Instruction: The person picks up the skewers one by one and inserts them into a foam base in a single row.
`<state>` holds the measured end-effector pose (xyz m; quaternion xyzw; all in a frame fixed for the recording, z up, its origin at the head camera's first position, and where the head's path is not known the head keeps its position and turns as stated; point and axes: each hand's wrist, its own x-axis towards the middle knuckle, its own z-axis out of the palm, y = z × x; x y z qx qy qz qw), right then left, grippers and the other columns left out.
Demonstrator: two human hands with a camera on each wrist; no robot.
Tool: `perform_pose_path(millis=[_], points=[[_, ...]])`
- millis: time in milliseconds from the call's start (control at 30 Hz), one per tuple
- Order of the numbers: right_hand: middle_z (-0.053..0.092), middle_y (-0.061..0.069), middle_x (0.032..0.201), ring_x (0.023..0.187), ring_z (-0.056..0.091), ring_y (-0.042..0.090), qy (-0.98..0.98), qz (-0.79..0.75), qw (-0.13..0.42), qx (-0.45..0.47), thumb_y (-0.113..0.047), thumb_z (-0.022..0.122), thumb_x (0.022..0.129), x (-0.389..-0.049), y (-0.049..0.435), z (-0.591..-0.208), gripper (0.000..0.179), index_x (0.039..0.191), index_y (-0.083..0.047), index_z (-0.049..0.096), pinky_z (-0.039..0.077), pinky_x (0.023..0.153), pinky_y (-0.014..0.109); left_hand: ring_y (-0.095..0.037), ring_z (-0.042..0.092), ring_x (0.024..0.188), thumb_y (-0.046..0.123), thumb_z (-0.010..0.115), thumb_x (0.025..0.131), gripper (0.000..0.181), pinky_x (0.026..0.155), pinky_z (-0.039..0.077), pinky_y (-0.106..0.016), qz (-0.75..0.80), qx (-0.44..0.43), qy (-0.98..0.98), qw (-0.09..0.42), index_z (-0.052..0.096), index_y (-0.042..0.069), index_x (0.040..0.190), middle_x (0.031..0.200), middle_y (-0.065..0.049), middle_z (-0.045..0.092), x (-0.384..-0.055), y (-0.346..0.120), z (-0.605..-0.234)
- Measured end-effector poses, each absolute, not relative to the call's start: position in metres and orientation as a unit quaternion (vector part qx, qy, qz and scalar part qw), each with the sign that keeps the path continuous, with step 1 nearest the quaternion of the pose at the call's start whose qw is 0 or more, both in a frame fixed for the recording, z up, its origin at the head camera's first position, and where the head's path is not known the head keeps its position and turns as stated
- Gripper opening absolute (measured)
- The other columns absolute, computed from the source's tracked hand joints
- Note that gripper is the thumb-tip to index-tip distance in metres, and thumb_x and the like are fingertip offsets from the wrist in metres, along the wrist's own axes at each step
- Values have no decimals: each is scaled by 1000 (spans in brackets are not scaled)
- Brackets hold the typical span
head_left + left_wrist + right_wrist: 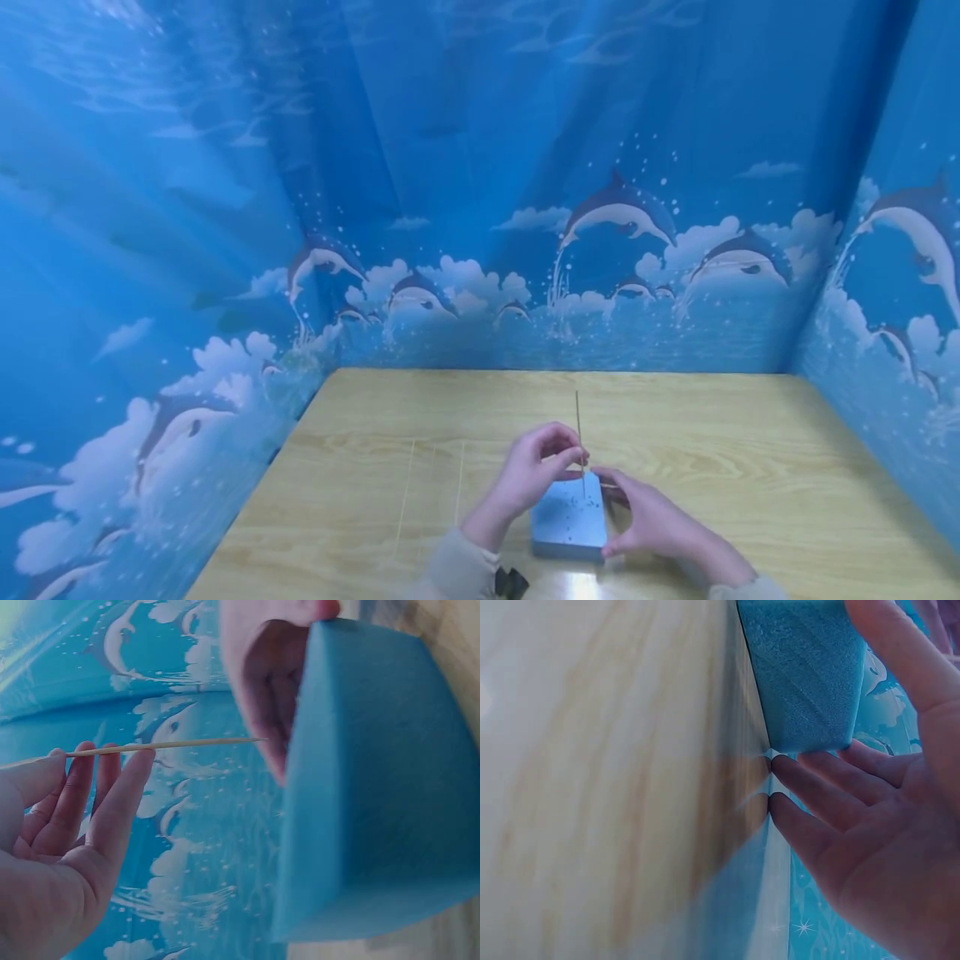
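My left hand [525,477] pinches a thin bamboo skewer [578,417] between thumb and fingertips. The skewer stands nearly upright, pointed end down, over a blue foam block [558,518] that sits on the table. In the left wrist view a small gap shows between the skewer's tip and the block's top face. Small dark holes or specks dot that face. My right hand [651,518] holds the block from the right, thumb at its near corner and fingers at its far side. The right wrist view shows those fingers [855,780] spread low against the foam, close to the tabletop.
The light wooden table [712,450] stretches out around the block. Thin pale yellow lines [459,483] run along its surface left of my left hand. A blue curtain [465,167] with dolphins and clouds rises at the table's back and both sides.
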<state>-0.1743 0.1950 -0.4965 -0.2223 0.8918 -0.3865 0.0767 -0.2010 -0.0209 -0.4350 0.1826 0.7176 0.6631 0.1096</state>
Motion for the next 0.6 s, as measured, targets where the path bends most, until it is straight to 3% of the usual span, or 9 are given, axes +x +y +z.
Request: perform_pose_path(millis=[600], points=[[48,25,145,127,55,42,888,-385,68,-240,-48,88,58,-175,196,-499,113,143,6,38,40,108,62,-5,67,93,10,65,93,8,76,63,-22,643,204,731,105,67,8,101,96,1,71,-200,-4,-445]])
